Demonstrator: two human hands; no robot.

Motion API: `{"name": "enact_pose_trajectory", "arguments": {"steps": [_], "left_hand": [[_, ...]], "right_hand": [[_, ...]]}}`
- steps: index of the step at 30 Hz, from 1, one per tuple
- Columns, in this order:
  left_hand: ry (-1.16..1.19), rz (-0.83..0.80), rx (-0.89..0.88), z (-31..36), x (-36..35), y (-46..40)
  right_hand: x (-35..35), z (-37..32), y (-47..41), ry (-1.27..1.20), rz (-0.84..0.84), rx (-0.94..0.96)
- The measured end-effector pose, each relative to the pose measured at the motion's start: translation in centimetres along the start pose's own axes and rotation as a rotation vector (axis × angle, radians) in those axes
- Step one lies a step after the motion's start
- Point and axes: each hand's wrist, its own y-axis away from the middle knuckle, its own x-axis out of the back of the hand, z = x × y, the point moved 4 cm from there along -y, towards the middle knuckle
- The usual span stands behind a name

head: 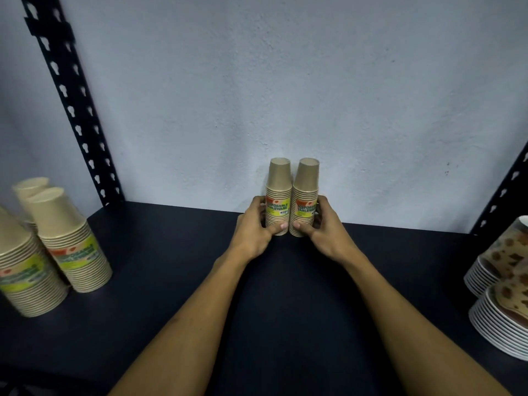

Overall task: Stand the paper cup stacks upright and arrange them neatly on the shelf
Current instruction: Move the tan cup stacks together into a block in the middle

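Kraft cup stacks (292,195) upright, touching, gripped by left hand (257,227), right hand (321,230).

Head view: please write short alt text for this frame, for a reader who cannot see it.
Two hands hold a pair of upright brown paper cup stacks side by side at the back of a dark shelf: the left hand grips the left stack, the right hand the right stack. More cup stacks stand at far left.
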Motion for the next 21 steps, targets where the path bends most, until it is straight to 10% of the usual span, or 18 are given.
{"name": "enact_pose_trajectory", "arguments": {"steps": [11, 21], "left_hand": [[-0.126, -0.005, 0.023, 0.9, 0.3, 1.6], [-0.600, -0.076, 0.096, 0.4, 0.3, 4.9]], "right_hand": [[-0.1, -1.4, 2.0, 0.041, 0.038, -0.109], [-0.6, -1.5, 6.2, 0.677, -0.010, -0.251]]}}
